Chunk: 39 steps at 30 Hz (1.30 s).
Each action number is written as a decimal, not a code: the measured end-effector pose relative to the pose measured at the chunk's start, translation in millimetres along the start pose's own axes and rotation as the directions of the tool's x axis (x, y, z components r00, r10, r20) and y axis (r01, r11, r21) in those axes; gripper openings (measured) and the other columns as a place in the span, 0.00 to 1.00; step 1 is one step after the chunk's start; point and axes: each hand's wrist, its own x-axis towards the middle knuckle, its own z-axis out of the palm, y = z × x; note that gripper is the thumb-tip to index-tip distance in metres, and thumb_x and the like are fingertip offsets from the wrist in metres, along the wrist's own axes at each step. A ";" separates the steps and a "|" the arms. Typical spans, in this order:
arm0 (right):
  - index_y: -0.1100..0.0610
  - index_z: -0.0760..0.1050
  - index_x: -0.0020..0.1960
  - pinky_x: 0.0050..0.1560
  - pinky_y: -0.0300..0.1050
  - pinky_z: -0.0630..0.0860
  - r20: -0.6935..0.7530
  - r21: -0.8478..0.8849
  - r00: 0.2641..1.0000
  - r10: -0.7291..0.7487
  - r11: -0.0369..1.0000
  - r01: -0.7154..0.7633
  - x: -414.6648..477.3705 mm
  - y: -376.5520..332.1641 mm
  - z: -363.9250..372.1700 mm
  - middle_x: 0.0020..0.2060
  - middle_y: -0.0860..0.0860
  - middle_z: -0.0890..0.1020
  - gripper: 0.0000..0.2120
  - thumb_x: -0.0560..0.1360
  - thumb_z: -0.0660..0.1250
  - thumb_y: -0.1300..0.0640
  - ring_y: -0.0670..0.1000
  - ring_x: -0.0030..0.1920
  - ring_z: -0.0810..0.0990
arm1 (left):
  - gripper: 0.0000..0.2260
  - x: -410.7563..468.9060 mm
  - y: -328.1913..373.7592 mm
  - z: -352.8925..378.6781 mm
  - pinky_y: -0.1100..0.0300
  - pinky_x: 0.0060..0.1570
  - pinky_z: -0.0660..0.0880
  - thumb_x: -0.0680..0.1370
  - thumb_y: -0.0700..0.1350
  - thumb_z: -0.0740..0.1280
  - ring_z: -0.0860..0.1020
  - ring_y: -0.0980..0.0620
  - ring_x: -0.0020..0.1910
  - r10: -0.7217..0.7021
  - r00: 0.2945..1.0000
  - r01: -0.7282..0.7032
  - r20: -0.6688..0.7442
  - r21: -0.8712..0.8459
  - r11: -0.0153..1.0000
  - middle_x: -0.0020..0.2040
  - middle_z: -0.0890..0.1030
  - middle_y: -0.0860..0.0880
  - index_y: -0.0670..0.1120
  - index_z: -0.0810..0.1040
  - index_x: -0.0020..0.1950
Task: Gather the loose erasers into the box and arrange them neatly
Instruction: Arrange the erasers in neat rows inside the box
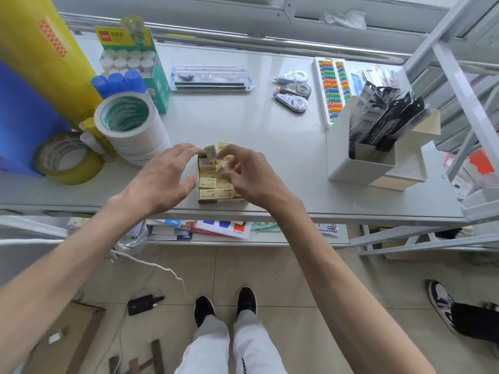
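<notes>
Erasers (pixel 213 184) filled the box (pixel 220 201) at the bench's (pixel 243 125) front edge; my right hand (pixel 249 174) hid its far side, fingers pinching one eraser (pixel 223 165), left hand (pixel 162 176) spread open beside another (pixel 210 151).

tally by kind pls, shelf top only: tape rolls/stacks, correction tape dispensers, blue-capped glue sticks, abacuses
Tape rolls or stacks: 2, the white tape stack and the yellowish clear tape roll
Correction tape dispensers: 3
Blue-capped glue sticks: 3
Abacuses: 1
Total: 9
</notes>
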 end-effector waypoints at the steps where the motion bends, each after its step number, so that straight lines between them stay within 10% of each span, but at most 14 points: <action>1: 0.57 0.78 0.53 0.40 0.42 0.79 0.003 -0.010 1.000 0.011 1.000 -0.011 -0.1 0.4 -0.2 0.43 0.53 0.80 0.08 0.75 0.71 0.62 0.50 0.40 0.79 | 0.26 -0.1 0.3 0.1 0.51 0.71 0.62 0.78 0.46 0.64 0.65 0.47 0.72 0.005 1.000 -0.005 0.002 0.001 1.000 0.75 0.66 0.47 0.48 0.64 0.76; 14: 0.62 0.85 0.48 0.51 0.46 0.78 0.039 -0.119 0.999 -0.002 0.993 0.006 6.8 10.0 12.5 0.48 0.53 0.76 0.09 0.75 0.67 0.70 0.53 0.51 0.77 | 0.26 1.9 -1.5 -3.2 0.51 0.71 0.62 0.79 0.46 0.65 0.65 0.48 0.73 -0.010 1.000 0.010 0.000 0.001 1.000 0.75 0.66 0.48 0.48 0.63 0.76; 21: 0.61 0.79 0.51 0.33 0.31 0.69 -0.223 0.118 0.966 0.133 0.987 -0.109 6.4 6.4 -16.7 0.45 0.55 0.80 0.10 0.81 0.59 0.65 0.51 0.42 0.77 | 0.25 4.3 1.3 -2.1 0.51 0.71 0.62 0.79 0.46 0.64 0.65 0.48 0.73 -0.003 1.000 0.003 -0.001 0.000 1.000 0.75 0.66 0.48 0.47 0.63 0.76; 27: 0.57 0.78 0.54 0.51 0.41 0.71 -0.106 -0.112 0.978 0.179 0.975 -0.191 1.7 18.3 -17.8 0.52 0.53 0.76 0.06 0.79 0.66 0.57 0.49 0.49 0.73 | 0.25 4.1 2.1 -0.9 0.52 0.71 0.61 0.79 0.45 0.64 0.65 0.48 0.73 -0.005 1.000 0.005 -0.003 -0.015 1.000 0.75 0.66 0.48 0.48 0.64 0.76; 39: 0.56 0.78 0.55 0.36 0.29 0.67 -0.102 -0.033 0.994 0.043 0.998 -0.047 -1.5 19.2 -13.2 0.43 0.50 0.76 0.11 0.74 0.69 0.64 0.45 0.39 0.72 | 0.26 7.6 4.3 1.0 0.51 0.70 0.63 0.78 0.45 0.64 0.65 0.48 0.72 -0.021 1.000 0.021 0.002 -0.024 0.999 0.75 0.66 0.48 0.48 0.63 0.76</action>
